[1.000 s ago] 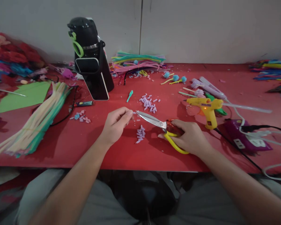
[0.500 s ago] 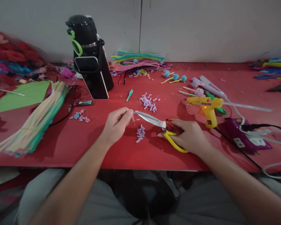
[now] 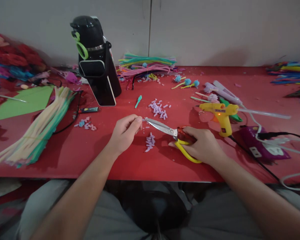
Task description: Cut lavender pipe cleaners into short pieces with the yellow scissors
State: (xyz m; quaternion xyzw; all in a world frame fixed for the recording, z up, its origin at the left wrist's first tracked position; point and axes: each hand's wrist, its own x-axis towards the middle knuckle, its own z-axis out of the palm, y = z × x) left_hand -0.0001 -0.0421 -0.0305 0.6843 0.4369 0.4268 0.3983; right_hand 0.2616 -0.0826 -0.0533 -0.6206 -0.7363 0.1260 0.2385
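My left hand (image 3: 126, 130) is pinched closed on a small lilac piece of pipe cleaner (image 3: 144, 119), whose end sticks out past the thumb. The tips of the scissors (image 3: 162, 126) meet that end. My right hand (image 3: 202, 143) is wrapped round the scissors' handles, one yellow and one red; the blades look nearly together. Just beyond the blades lies a loose pile of short lilac pieces (image 3: 158, 109). Nearer me, below the blades, is a second lilac heap (image 3: 150, 142) with pointed ends. A small teal piece (image 3: 138, 101) rests farther back.
A black bottle (image 3: 95, 60) with a phone against it stands behind my left hand. At left lies a bundle of pipe cleaners (image 3: 37, 130). A yellow glue gun (image 3: 220, 115), its light lit, and a purple power strip (image 3: 262, 143) with cables are at right.
Both hands stay almost in place. The scissor tips have shifted very slightly at the end of the lilac piece; nothing else visibly moves.
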